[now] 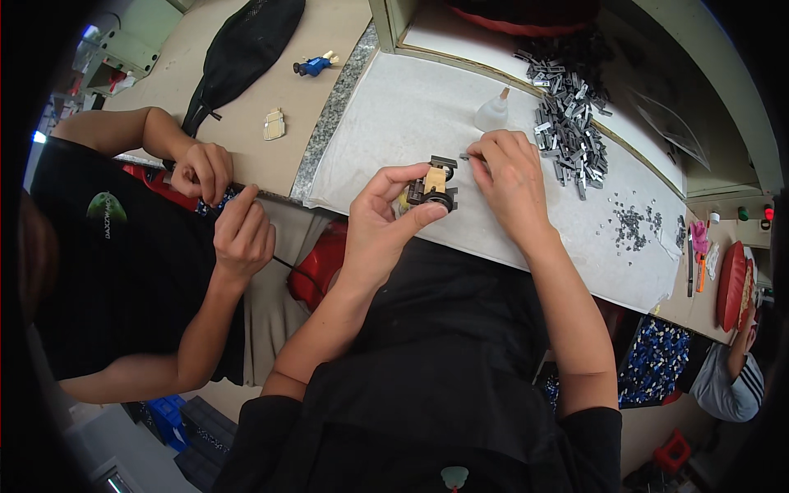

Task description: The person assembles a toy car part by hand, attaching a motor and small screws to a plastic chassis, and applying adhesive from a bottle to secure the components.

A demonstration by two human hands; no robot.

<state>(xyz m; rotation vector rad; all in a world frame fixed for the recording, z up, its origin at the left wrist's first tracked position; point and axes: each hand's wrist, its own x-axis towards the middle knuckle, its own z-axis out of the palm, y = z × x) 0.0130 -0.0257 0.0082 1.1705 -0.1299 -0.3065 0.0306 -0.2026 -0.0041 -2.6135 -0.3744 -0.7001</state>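
Above the front edge of the white-covered table [370, 115], my left hand [374, 222] is closed on a small toy car [434, 182]. The car has a tan middle, dark brown or black ends and black round wheels. Just to its right my right hand [509, 177] is bent in a pinch, its fingertips at a tiny dark grey piece [464, 156]. Behind the right hand stands a translucent squeeze bottle [492, 111] with a narrow brownish tip.
Dark grey parts [571, 131] lie heaped at the back right, with tiny grey bits [633, 226] nearer. On the left a co-worker's hands [234, 222] handle something small. A blue toy figure [315, 64], a tan piece [274, 124] and a black mesh bag [246, 57] lie on the neighbouring table.
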